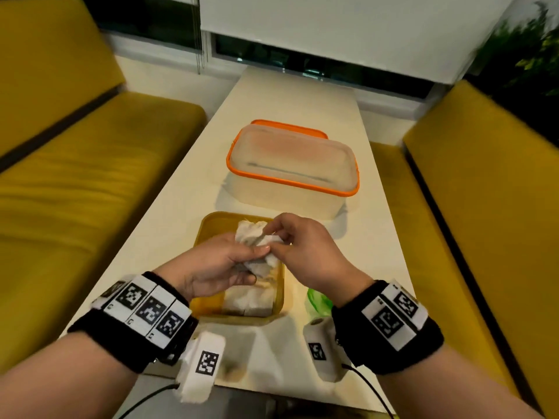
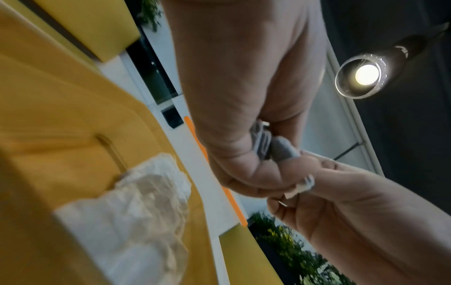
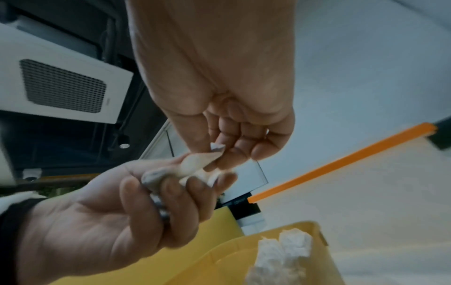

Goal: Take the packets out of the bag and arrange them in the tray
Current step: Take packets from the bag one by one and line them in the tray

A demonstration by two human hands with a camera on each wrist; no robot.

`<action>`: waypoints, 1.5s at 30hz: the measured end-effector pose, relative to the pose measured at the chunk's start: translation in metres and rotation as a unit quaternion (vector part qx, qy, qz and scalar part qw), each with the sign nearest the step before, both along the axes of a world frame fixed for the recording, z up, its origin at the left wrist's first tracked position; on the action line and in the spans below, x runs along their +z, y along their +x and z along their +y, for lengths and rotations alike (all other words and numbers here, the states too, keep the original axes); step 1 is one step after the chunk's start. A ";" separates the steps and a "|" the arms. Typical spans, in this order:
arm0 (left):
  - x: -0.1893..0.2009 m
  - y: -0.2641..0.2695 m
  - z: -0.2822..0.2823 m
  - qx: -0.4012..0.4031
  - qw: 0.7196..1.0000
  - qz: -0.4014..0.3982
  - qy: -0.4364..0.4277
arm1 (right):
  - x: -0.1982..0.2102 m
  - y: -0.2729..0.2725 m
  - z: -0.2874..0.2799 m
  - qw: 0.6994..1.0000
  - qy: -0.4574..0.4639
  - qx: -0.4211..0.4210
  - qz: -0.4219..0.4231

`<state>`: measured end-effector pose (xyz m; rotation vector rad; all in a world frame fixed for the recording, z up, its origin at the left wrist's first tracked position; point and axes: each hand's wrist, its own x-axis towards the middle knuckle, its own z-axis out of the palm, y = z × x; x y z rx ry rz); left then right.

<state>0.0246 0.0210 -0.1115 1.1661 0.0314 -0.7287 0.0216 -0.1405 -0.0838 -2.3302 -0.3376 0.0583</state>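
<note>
Both hands hold one crumpled white packet (image 1: pixel 266 240) just above the yellow tray (image 1: pixel 208 303). My left hand (image 1: pixel 257 261) grips its lower part with curled fingers and thumb. My right hand (image 1: pixel 278 237) pinches its upper end. In the right wrist view the packet (image 3: pixel 195 164) sits between the right hand (image 3: pixel 219 152) and the left hand (image 3: pixel 183 185). Other white packets (image 1: pixel 251 300) lie in the tray's near right part, partly hidden by the hands. A green bag (image 1: pixel 319 302) lies on the table behind my right wrist, mostly hidden.
A clear plastic container with an orange rim (image 1: pixel 290 161) stands on the white table (image 1: pixel 169 207) beyond the tray, an orange lid (image 1: pixel 290 125) under it. Yellow benches (image 1: pixel 90 182) flank the table on both sides. A window and blinds are at the far end.
</note>
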 end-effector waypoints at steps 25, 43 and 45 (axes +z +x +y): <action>-0.018 -0.003 0.055 0.101 0.992 0.042 0.067 | -0.049 0.012 0.043 0.837 -0.516 0.184 0.008; -0.017 -0.005 0.058 0.056 0.956 -0.110 0.265 | -0.028 0.019 0.044 0.986 -0.112 0.042 0.113; -0.015 -0.004 0.061 0.073 0.953 -0.116 0.269 | -0.033 0.019 0.047 0.969 -0.173 0.077 0.159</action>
